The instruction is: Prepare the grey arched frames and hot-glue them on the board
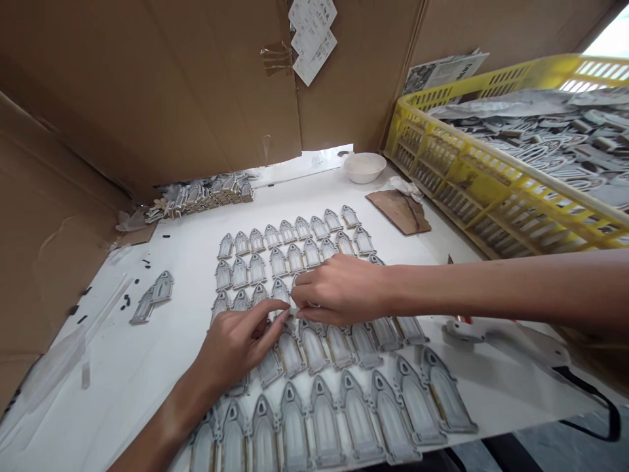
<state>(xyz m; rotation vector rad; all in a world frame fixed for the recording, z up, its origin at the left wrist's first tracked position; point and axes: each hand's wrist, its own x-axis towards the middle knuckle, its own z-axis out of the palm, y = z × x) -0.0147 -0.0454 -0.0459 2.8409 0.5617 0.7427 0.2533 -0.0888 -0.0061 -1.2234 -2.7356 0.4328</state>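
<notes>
Rows of grey-and-white pointed-arch pieces (pixel 322 419), shaped like small church windows with wood-coloured edges, lie across the white table. Over the middle rows, my left hand (pixel 240 337) pinches with thumb and index finger. My right hand (pixel 334 288) comes in from the right, its fingers closed and bent down, their tips almost meeting the left ones. Between the two sets of fingertips is something small and pale that I cannot make out. An arch piece (pixel 281 293) lies just beyond the fingertips. Several arch pieces are partly hidden under both hands.
A yellow plastic crate (pixel 442 164) full of similar pieces stands at the right. Behind are a white bowl (pixel 364 169), a cardboard scrap (pixel 400 211) and a stacked pile of pieces (pixel 206 196). Two arch pieces (pixel 153 296) lie left. A white device (pixel 531 344) with a black strap lies right.
</notes>
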